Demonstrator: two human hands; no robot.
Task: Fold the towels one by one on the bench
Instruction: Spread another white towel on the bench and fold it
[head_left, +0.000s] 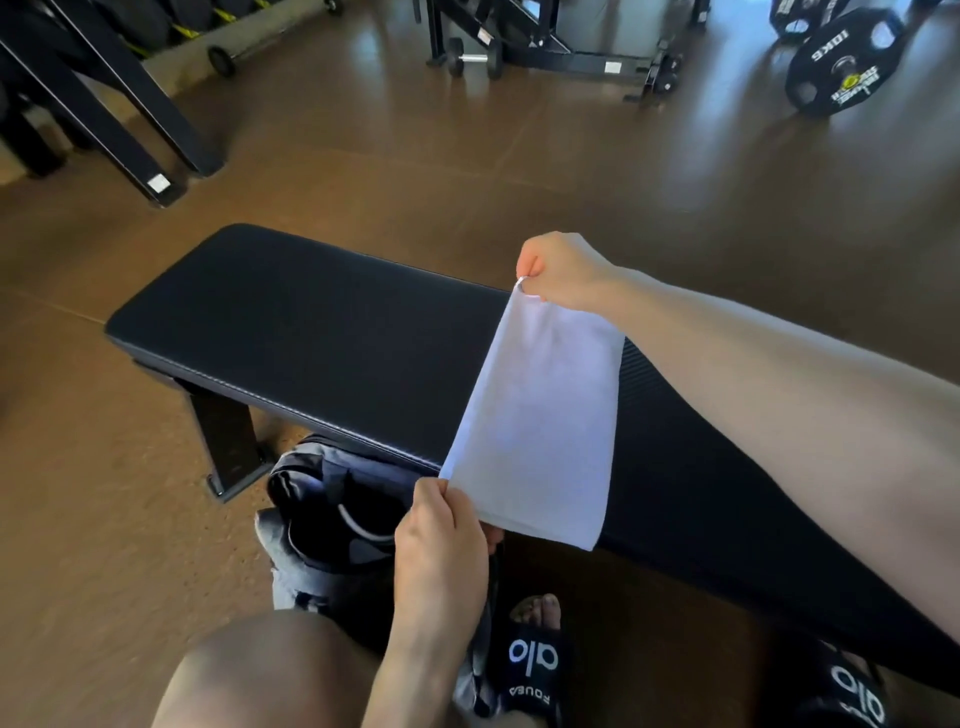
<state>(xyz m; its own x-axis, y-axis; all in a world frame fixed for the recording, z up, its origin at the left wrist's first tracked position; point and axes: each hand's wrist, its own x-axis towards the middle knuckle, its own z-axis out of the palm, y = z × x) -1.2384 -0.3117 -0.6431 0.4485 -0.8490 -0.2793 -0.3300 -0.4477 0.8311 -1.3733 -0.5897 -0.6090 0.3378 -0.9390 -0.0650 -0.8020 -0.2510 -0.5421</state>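
Hands, left hand at six o'clock, right hand at twelve, pinch white towel corners above bench, likely lowering next.

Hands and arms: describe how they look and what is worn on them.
Both are bare. The left hand and right hand wear no gloves, rings or watch that show. No sleeve shows on either forearm in view. The fingers are bare too.
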